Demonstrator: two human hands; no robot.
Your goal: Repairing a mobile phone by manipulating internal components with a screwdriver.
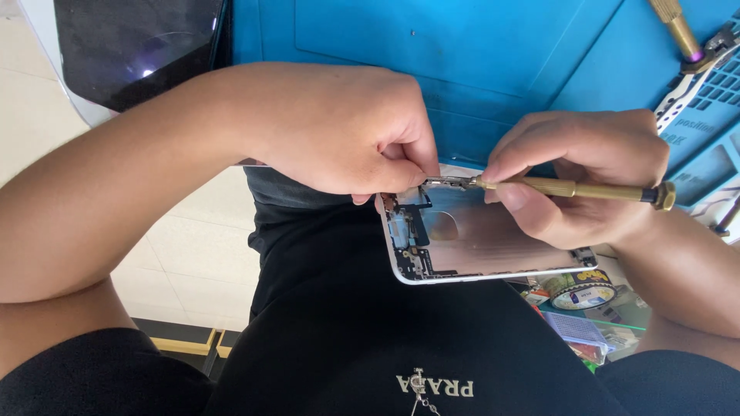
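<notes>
An opened phone housing (pixel 478 246), silver inside with small black parts along its left end, lies at the edge of a blue work mat (pixel 462 54). My left hand (pixel 347 127) pinches the housing's upper left corner with thumb and fingers. My right hand (pixel 586 169) holds a brass precision screwdriver (pixel 570 189) nearly level, its tip at that same upper edge of the housing, close to my left fingertips.
A dark tablet-like screen (pixel 131 42) lies at the upper left. A second brass tool (pixel 678 31) and a white perforated strip (pixel 686 92) rest on the mat's right side. A roll of patterned tape (pixel 582 291) and small packets sit below the phone. My black shirt fills the foreground.
</notes>
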